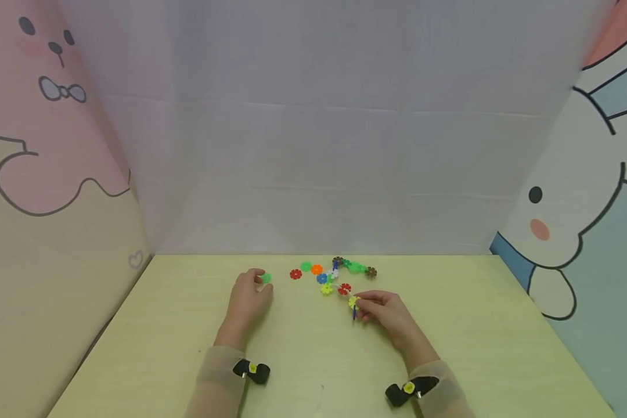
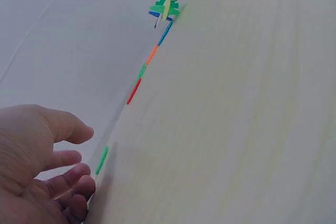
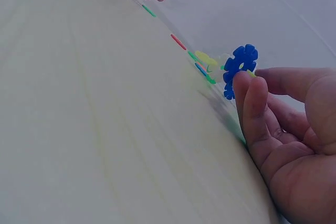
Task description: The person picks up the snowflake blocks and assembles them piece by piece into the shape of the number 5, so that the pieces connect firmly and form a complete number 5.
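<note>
My right hand (image 1: 392, 318) pinches a yellow snowflake disc (image 1: 352, 302) between thumb and fingers. A blue snowflake disc (image 3: 241, 65), slotted edge-on to it, faces the right wrist view. The yellow disc appears to end a joined chain of discs that runs back through a red disc (image 1: 344, 288) to a brown disc (image 1: 371, 272); the exact joints are too small to tell. On the left, my left hand (image 1: 248, 299) hovers with loosely bent fingers beside a flat green disc (image 2: 102, 160). Thumb and fingers are apart, gripping nothing; contact with that disc cannot be told.
Loose discs lie between the hands: a dark red disc (image 1: 295, 274), a light green disc (image 1: 305, 266), an orange disc (image 1: 316, 269) and a blue disc (image 1: 321, 278). The pale table (image 1: 303, 360) meets a white back curtain (image 1: 313, 174), with printed panels on both sides.
</note>
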`<state>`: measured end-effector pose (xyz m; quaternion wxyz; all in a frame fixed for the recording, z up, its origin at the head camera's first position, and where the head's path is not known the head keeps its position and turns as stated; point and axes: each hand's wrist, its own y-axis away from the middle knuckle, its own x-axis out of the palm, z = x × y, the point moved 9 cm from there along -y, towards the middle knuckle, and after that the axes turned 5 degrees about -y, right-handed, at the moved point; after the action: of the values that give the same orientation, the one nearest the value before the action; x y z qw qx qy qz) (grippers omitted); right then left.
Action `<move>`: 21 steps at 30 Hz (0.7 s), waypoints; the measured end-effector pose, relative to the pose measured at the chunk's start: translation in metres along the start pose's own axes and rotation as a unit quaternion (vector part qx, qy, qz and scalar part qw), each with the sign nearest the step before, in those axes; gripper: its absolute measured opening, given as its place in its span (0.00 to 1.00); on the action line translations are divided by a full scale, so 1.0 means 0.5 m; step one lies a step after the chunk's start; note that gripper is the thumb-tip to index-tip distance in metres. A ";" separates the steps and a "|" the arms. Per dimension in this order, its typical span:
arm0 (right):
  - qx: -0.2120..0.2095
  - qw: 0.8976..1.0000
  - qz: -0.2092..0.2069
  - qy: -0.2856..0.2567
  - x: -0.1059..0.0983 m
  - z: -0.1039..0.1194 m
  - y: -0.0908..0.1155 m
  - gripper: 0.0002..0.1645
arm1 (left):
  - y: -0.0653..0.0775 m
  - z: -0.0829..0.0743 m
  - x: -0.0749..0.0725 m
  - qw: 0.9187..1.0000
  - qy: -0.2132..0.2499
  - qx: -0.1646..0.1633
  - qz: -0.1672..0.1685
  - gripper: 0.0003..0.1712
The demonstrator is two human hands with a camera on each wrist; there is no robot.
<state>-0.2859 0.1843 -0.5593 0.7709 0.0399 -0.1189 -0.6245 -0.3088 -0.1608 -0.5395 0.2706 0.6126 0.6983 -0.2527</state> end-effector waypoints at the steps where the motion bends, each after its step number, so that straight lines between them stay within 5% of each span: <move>1: 0.000 1.000 0.000 0.000 0.001 0.000 0.000 0.19 | -0.001 0.007 -0.002 1.000 -0.005 0.004 0.002 0.31; 8: 0.004 1.000 0.012 0.011 0.004 -0.001 0.000 0.19 | 0.002 0.021 0.008 0.998 -0.023 0.016 0.048 0.39; 21: 0.003 1.000 0.023 0.010 0.002 -0.003 -0.001 0.19 | 0.005 0.009 -0.003 1.000 -0.017 0.017 0.021 0.15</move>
<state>-0.2857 0.1831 -0.5605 0.7862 0.0459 -0.1143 -0.6055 -0.3061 -0.1646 -0.5417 0.2768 0.6273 0.6764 -0.2690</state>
